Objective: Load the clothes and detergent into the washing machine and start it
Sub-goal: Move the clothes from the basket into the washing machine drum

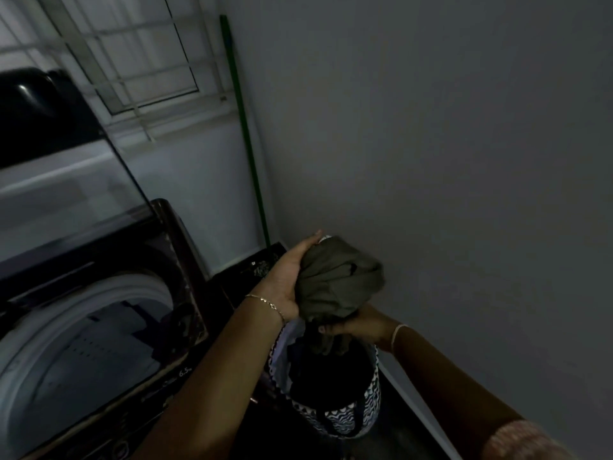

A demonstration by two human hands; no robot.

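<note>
I have the olive bundle of clothes (338,287) lifted just above the patterned laundry basket (335,416), held between both hands. My left hand (287,282) cups its left side, palm against the cloth, with the far fingers hidden behind it. My right hand (356,325) grips the hanging tail from underneath, fingers curled round it. The washing machine (185,247) stands to my left with its lid up. Its drum (76,353) opens leftward and a little below the bundle, so the left arm is the nearer one for the swing across. The bundle is a rough ball with its tail pointing down. The basket holds more dark clothes. The drum is too dim to tell what lies inside. A green broom handle (245,127) leans in the corner behind.
</note>
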